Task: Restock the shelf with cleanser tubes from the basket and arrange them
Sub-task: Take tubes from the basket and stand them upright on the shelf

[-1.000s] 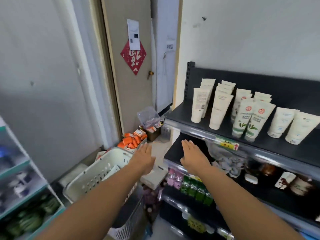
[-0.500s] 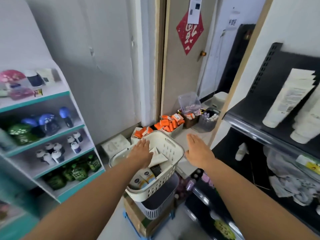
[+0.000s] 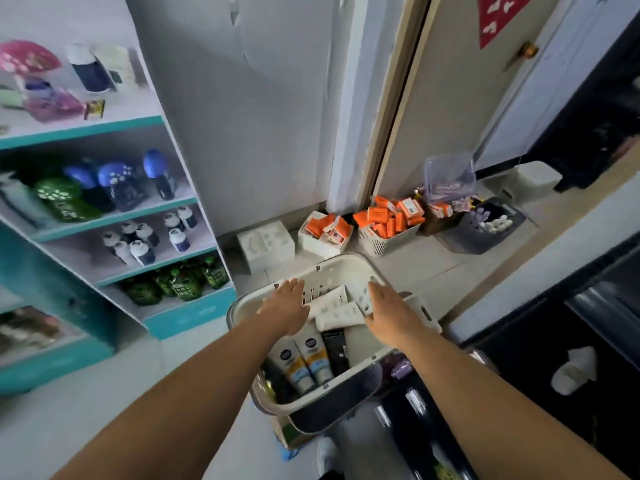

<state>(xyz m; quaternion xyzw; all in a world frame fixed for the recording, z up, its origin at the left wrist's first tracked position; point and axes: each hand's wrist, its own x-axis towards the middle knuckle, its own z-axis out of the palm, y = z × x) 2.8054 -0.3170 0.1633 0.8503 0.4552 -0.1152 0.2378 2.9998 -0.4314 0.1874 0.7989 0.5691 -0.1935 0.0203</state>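
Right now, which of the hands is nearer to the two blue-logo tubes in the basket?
The left. The left hand is right at the far ends of the blue-logo tubes; the right hand is across the basket, to their right.

The basket [image 3: 242,308] is cream, its walls dotted with rows of small slots. Inside lie white tubes [image 3: 334,306] with fine dark print, a plain black tube [image 3: 335,351], and two white tubes [image 3: 306,362] that carry a round dark-blue logo above orange and pale-blue bands. A dark grey bin [image 3: 332,405] sits under the basket. The shelf unit [image 3: 114,211] is white with teal edges. It holds a pink item [image 3: 27,58], blue bottles [image 3: 110,174], green bottles [image 3: 57,197] speckled with white dots, small white bottles [image 3: 143,252] with navy bases, and green pouches [image 3: 180,285]. Orange boxes [image 3: 388,220] fill a cream tub. A red diamond [image 3: 498,15] hangs on the beige door [image 3: 450,98].
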